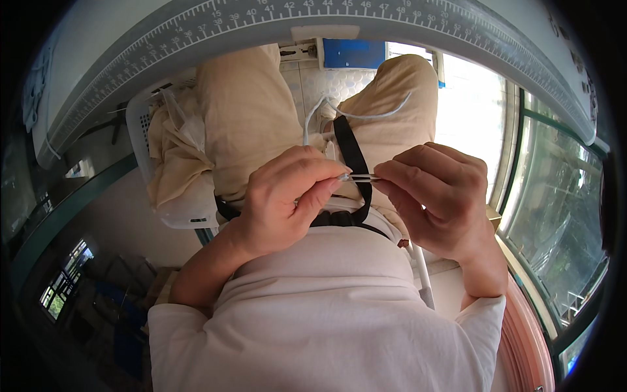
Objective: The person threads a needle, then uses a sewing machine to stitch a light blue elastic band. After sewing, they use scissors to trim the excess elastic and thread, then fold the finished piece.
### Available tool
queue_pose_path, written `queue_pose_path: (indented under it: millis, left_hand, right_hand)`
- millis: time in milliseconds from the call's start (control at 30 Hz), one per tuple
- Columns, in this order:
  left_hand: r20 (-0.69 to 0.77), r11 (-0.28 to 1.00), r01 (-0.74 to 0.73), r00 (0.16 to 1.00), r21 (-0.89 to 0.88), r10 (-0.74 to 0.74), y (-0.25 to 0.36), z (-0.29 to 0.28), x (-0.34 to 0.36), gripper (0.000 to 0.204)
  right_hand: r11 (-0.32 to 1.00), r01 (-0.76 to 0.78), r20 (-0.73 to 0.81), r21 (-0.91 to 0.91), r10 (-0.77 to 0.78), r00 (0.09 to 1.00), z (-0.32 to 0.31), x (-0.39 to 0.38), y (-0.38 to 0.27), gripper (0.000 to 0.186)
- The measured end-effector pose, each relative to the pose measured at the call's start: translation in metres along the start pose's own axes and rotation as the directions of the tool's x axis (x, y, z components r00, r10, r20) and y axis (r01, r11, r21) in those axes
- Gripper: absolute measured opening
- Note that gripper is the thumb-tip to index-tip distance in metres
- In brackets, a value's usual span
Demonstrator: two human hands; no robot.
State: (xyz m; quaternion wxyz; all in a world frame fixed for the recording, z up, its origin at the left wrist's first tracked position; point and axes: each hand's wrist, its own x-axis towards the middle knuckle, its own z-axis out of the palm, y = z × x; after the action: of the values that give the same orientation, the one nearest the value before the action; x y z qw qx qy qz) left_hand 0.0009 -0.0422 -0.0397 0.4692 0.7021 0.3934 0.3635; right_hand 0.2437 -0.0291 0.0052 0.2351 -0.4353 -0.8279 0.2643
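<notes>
In front of my lap, my left hand (294, 196) and my right hand (434, 199) pinch a thin, pale, double-stranded piece (358, 177) stretched between their fingertips; whether it is cord or metal I cannot tell. A small light bit shows at the left fingertips. A light grey cord (366, 115) rises behind my left hand and curves over my right thigh. A black strap (346, 134) runs down between my legs, behind the pinched piece, to a dark band at my waist.
A grey curved surface with a printed scale (326, 26) spans the top. A white plastic basket (140, 130) with beige cloth (173, 157) stands left of my legs. A blue flat object (353, 53) lies beyond my knees. Glass panels with green frames (526, 157) are at the right.
</notes>
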Motion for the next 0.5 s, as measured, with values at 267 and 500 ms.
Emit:
queue_pose_path:
  millis: [267,500]
  left_hand:
    - [0.060,0.997,-0.063,0.996,0.047,0.060,-0.006,0.002,-0.002,0.012]
    - [0.077,0.999,-0.008,0.997,-0.036,0.011,-0.007,0.001,-0.001,0.008]
  right_hand:
    - [0.980,-0.114,0.112,0.165,0.096,0.989,0.005,-0.003,0.013,0.016]
    - [0.963,-0.103,0.136,0.249,0.070,0.988,0.004,-0.003,0.018,0.014]
